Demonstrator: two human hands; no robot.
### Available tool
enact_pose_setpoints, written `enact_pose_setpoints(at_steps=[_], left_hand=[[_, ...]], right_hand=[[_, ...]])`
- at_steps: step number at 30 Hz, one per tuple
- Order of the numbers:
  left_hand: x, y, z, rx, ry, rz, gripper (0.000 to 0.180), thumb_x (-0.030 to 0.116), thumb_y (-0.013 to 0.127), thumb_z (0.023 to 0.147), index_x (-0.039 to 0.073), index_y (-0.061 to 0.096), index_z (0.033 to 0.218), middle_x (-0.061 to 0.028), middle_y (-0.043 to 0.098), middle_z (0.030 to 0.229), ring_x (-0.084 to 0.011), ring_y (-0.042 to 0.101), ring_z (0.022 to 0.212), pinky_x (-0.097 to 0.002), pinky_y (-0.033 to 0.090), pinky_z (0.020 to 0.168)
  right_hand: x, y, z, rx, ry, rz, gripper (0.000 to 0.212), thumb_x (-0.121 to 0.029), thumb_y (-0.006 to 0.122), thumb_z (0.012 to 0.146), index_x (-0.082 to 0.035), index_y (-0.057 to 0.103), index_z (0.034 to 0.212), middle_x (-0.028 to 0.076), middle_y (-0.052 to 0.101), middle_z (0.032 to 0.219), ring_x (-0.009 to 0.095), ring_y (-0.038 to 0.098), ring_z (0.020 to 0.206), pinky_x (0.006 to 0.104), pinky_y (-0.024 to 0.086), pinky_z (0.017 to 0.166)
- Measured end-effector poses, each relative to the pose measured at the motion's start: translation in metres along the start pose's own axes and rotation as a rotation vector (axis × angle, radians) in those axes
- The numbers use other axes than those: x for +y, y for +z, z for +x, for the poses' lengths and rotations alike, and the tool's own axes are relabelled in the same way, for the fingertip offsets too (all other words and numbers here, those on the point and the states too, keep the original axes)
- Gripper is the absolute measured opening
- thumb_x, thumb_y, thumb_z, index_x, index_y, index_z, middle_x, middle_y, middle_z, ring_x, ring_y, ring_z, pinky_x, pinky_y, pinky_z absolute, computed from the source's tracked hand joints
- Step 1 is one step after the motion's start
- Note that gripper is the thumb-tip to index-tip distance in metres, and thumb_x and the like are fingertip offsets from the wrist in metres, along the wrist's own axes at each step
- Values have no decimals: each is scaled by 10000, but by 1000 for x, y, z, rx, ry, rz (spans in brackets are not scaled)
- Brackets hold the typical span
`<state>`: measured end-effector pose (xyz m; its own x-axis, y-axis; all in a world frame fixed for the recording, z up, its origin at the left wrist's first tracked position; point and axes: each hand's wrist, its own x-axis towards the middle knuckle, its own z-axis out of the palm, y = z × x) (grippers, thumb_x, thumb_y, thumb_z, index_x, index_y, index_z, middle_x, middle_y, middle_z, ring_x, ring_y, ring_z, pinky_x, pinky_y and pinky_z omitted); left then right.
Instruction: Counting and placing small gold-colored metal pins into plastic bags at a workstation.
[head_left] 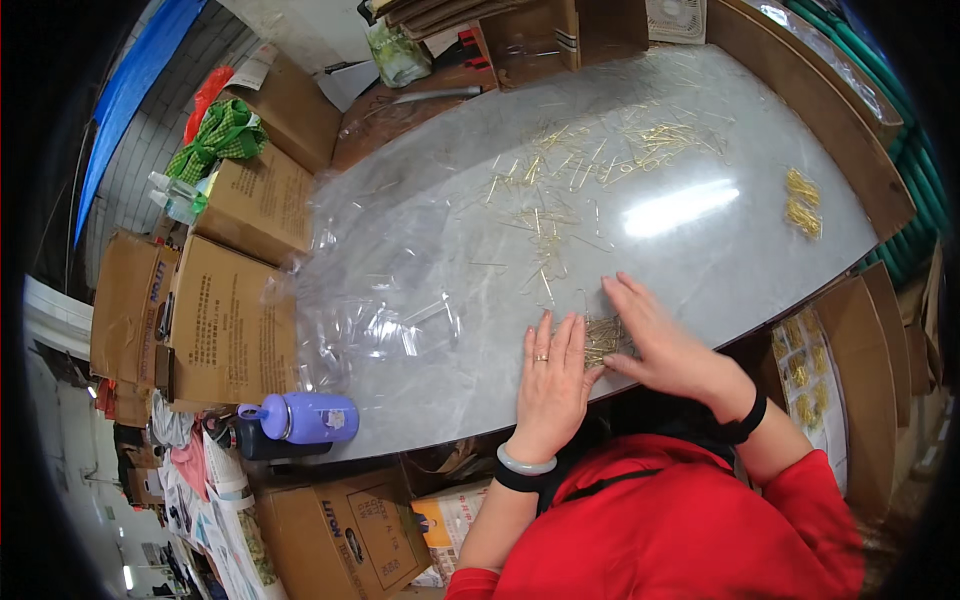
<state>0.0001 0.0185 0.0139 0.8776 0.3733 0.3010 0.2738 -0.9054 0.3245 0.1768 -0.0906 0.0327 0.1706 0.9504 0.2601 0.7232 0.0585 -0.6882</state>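
Note:
Close to the near edge of the grey marbled table (470, 390), a small bunch of gold wire hooks (603, 338) lies between my hands. My left hand (552, 385) rests along the bunch's left side, palm down with fingers stretched forward. On the other side, my right hand (665, 340) has its fingers extended and its thumb near the lower end of the bunch. Parts of the bunch are hidden by the hands. Loose gold wire hooks (545, 225) are strewn farther up, with a thicker heap (655, 145) toward the back.
Clear plastic bags (390, 290) cover the table's left side, near a purple bottle (315, 417). Bagged gold hooks (803, 203) lie at the right. Cardboard boxes (230, 320) line the left edge. An open carton (835, 390) with packed gold hooks stands below the right edge.

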Motion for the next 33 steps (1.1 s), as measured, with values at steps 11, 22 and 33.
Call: enact_pose_setpoints(at_steps=[11,22,33], left_hand=[[1,-1,0,35,-9,-79,680,228,663,941,-20,361,1497,-217,469,1443,-437,365,1403,-564,262,1178],[-8,-14,-10,110,-127,-401,852,218,804,823,-14,350,1505,-225,401,1499,-414,388,1385,-490,319,1158],[18,-24,-18,90,-412,-88,628,73,772,829,-35,495,1382,-201,557,1182,-346,611,1012,-410,516,841]], right_hand=[[8,-6,19,-144,-134,-373,476,-207,804,746,-69,640,1171,100,605,1101,308,554,1075,431,446,951],[-1,2,13,-100,-247,-258,604,-214,774,809,-58,546,1346,155,534,1401,354,463,1348,476,341,1158],[3,13,14,-24,-277,45,367,-51,708,832,-7,603,1181,174,602,1223,356,575,1186,423,492,986]])
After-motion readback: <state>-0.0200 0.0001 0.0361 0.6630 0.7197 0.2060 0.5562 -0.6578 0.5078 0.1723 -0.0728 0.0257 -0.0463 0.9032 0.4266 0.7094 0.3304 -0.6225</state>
